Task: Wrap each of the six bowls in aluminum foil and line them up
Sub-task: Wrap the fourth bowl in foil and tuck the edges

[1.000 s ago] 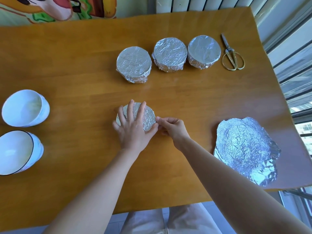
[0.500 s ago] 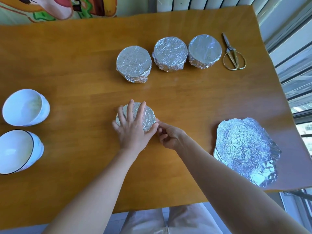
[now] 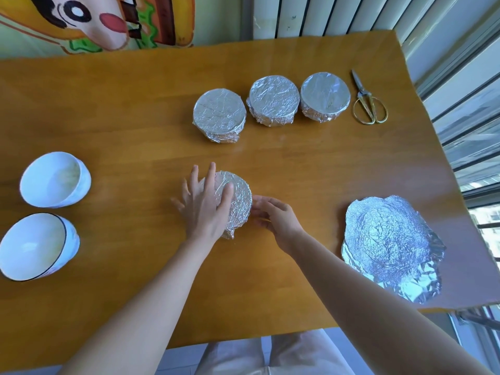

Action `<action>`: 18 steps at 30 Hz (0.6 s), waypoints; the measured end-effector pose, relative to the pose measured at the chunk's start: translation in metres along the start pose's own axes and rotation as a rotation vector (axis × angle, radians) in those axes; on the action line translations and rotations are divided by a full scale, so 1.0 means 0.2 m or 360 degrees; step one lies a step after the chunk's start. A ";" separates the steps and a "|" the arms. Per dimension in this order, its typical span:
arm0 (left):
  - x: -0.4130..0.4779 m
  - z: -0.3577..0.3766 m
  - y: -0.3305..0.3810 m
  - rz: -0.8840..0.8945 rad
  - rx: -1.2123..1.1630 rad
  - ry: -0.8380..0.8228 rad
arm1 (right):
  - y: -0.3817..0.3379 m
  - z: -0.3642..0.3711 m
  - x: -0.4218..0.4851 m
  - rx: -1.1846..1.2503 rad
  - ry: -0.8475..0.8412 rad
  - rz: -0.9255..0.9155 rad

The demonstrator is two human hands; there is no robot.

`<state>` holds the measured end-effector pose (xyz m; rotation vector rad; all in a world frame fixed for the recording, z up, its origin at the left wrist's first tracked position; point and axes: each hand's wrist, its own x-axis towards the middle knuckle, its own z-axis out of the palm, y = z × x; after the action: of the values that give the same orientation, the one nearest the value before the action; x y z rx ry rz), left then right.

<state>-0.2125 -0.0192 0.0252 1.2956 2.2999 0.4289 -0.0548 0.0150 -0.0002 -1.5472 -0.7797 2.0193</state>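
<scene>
Bowls are spread over a wooden table (image 3: 108,117), six in all: four wrapped in foil and two bare.

A crumpled sheet of foil (image 3: 389,247) is laid flat at the right near corner of the table, well apart from everything else; its near edge is folded over on itself.

Two white bowls are left unwrapped at the left edge. The far white bowl (image 3: 54,180) and the near white bowl (image 3: 35,247) are set just beside each other, both tipped so that their mouths are turned to the left.

Three wrapped bowls are lined up along the far side, each with a flat foil top. The first wrapped bowl (image 3: 219,115) is placed a little nearer than the second wrapped bowl (image 3: 273,100) and the third wrapped bowl (image 3: 324,96), which are almost touching.

The fourth wrapped bowl (image 3: 238,201) is kept at the middle of the table, between the two hands. The left hand (image 3: 203,207) is laid flat on its foil top, with the fingers (image 3: 209,180) spread and nearly straight, so that the left part of the top is covered. The right hand (image 3: 278,217) is brought against the bowl's right side, its fingertips (image 3: 257,204) bent and set on the foil there; whether foil is pinched between them cannot be told.

A pair of scissors (image 3: 368,104) with gold handles is laid closed just beyond the third wrapped bowl, blades pointed away.
</scene>
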 end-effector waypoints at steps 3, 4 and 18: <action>-0.02 0.00 -0.05 -0.0087 -0.0297 0.0000 | 0.02 0.01 0.01 -0.0022 -0.0044 -0.0046; -0.04 0.00 -0.06 -0.0108 -0.0302 0.0014 | 0.02 0.01 0.02 -0.0019 -0.0061 -0.0055; -0.09 -0.03 -0.14 0.0372 0.0065 0.0091 | -0.03 0.01 0.01 -0.0203 0.0094 -0.0403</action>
<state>-0.2270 -0.0491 0.0214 1.6002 2.2210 0.5042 -0.0567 0.0211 0.0027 -1.4848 -1.0419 1.7631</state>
